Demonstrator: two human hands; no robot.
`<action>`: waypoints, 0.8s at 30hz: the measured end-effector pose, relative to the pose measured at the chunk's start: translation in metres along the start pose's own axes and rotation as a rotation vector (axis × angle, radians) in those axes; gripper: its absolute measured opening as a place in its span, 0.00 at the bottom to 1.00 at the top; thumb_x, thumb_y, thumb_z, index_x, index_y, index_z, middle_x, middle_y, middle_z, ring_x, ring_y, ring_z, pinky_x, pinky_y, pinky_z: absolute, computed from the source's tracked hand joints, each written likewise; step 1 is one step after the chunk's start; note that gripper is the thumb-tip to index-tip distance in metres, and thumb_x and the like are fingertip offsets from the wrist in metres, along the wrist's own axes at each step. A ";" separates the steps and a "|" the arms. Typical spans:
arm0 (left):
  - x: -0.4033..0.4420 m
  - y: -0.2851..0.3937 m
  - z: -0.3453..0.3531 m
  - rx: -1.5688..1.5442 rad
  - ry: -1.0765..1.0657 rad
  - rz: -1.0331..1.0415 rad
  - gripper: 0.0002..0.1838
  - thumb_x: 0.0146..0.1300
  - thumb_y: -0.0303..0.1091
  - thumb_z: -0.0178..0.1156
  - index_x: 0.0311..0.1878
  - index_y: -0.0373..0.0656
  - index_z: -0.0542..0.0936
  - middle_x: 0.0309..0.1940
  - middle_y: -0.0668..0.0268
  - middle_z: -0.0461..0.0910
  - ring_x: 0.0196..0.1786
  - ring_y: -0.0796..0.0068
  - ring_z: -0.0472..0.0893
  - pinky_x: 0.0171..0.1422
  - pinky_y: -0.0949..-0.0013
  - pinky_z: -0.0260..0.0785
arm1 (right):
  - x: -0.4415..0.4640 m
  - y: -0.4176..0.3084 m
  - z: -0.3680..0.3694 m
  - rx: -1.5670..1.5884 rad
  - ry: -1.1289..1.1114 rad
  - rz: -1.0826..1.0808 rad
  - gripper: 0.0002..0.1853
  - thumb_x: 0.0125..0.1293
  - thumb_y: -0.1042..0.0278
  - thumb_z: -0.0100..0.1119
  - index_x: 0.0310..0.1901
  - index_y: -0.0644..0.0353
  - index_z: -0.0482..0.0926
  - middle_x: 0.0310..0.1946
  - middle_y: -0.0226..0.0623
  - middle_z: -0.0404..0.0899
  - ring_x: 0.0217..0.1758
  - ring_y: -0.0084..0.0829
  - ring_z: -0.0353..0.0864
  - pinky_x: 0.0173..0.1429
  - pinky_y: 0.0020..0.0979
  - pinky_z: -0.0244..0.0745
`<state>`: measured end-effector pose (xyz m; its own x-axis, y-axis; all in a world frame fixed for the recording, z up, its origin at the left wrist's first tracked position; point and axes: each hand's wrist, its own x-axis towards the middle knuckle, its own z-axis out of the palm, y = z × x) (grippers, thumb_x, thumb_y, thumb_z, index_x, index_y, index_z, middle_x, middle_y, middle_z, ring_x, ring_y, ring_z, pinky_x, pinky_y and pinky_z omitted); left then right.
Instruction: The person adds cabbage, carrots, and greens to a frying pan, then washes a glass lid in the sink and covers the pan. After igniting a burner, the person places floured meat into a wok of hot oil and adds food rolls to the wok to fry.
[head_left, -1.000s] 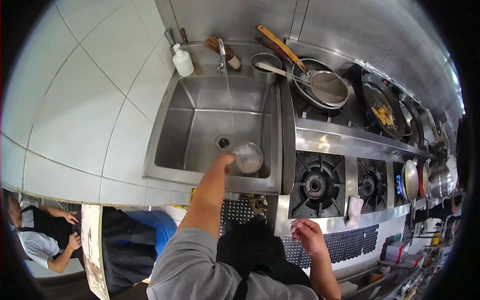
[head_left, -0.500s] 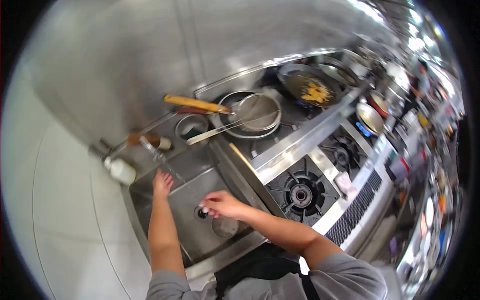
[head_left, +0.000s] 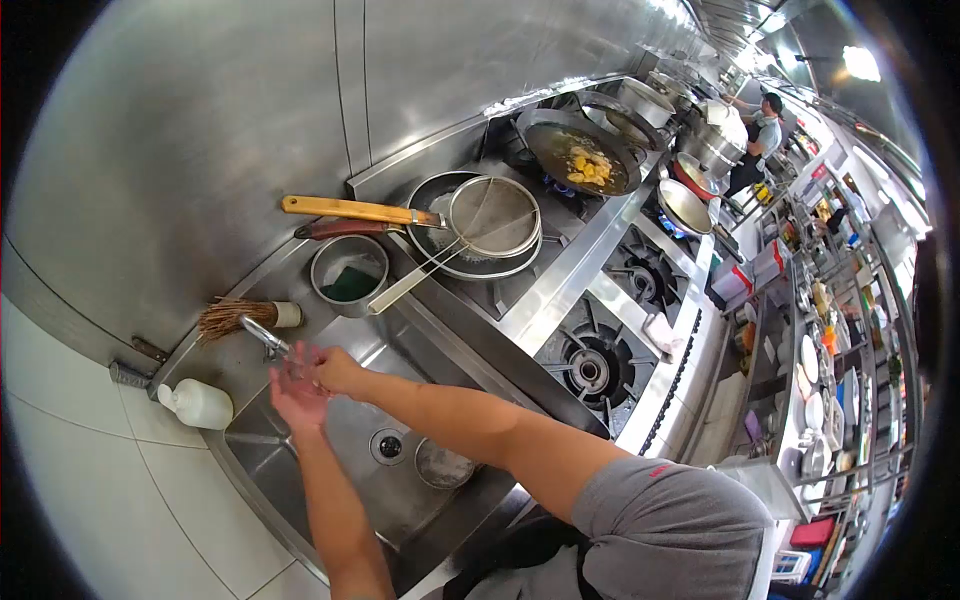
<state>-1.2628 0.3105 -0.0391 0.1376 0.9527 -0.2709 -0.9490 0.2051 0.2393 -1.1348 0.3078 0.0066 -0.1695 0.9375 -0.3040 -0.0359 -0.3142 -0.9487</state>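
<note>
Under the tap [head_left: 265, 335], at the upper left of the sink [head_left: 420, 520], my left hand [head_left: 299, 391] is spread with its palm up and holds nothing. My right hand [head_left: 338, 372] reaches across from the right and touches it; its fingers are partly hidden and blurred. A round bowl [head_left: 443, 464] rests on the sink floor beside the drain [head_left: 389, 447]. Behind the sink lie a bristle brush [head_left: 225, 318] and a metal pot [head_left: 349, 262] with a green scouring pad [head_left: 349, 284] inside. A white pump bottle [head_left: 203, 404] stands at the left.
A strainer [head_left: 494, 216] lies over a pan on the stove. Farther right, a wok [head_left: 570, 150] holds yellow food, and a light pan [head_left: 685, 207] sits above a blue flame. A folded cloth [head_left: 661, 333] lies by the front burner. Another person [head_left: 765, 135] stands far back.
The view has swung right. My left hand has left the bowl and moved under the tap. My right hand has come from beside the stove to meet it.
</note>
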 end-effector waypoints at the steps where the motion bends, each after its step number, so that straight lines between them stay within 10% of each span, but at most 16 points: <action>1: -0.004 -0.012 -0.006 0.050 -0.055 -0.046 0.29 0.68 0.51 0.52 0.59 0.35 0.71 0.55 0.58 0.78 0.56 0.61 0.78 0.59 0.55 0.71 | 0.004 0.001 0.003 0.094 0.070 -0.027 0.09 0.61 0.67 0.58 0.31 0.65 0.80 0.21 0.35 0.78 0.21 0.24 0.74 0.23 0.29 0.69; 6: -0.017 -0.047 0.015 0.299 -0.038 -0.027 0.24 0.68 0.47 0.53 0.55 0.35 0.73 0.50 0.59 0.79 0.53 0.64 0.79 0.56 0.55 0.73 | 0.016 0.024 0.010 -0.013 0.197 -0.028 0.11 0.63 0.67 0.55 0.38 0.66 0.82 0.29 0.45 0.81 0.31 0.36 0.80 0.36 0.37 0.75; 8: 0.002 -0.042 -0.004 0.337 0.039 -0.148 0.14 0.69 0.43 0.54 0.41 0.43 0.81 0.32 0.63 0.82 0.37 0.70 0.80 0.42 0.68 0.72 | 0.006 0.018 0.011 -0.185 0.219 -0.116 0.13 0.64 0.66 0.53 0.41 0.65 0.82 0.35 0.54 0.83 0.38 0.47 0.84 0.43 0.41 0.77; 17: 0.042 -0.013 -0.012 0.496 0.355 -0.156 0.22 0.66 0.48 0.56 0.52 0.39 0.75 0.42 0.59 0.79 0.49 0.61 0.78 0.51 0.61 0.71 | -0.004 0.003 0.013 -0.679 0.040 -0.508 0.20 0.64 0.68 0.47 0.58 0.55 0.73 0.47 0.51 0.79 0.50 0.56 0.78 0.54 0.47 0.72; 21: 0.050 0.005 0.003 0.718 0.630 0.029 0.27 0.65 0.50 0.57 0.57 0.37 0.73 0.46 0.57 0.78 0.54 0.57 0.77 0.55 0.57 0.71 | -0.092 -0.040 -0.031 -1.084 -0.379 -0.169 0.28 0.62 0.64 0.53 0.66 0.50 0.68 0.54 0.45 0.78 0.60 0.51 0.74 0.61 0.47 0.70; 24: 0.045 0.004 0.026 1.024 0.901 0.435 0.30 0.63 0.50 0.58 0.59 0.34 0.71 0.49 0.54 0.77 0.57 0.54 0.75 0.57 0.56 0.70 | -0.149 0.008 -0.062 -1.139 -0.354 -0.311 0.29 0.63 0.60 0.57 0.66 0.53 0.68 0.56 0.46 0.77 0.61 0.48 0.74 0.63 0.43 0.69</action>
<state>-1.2527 0.3605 -0.0259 -0.6975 0.5955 -0.3985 -0.1956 0.3768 0.9054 -1.0485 0.1755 0.0392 -0.5714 0.8008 -0.1795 0.7263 0.3915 -0.5650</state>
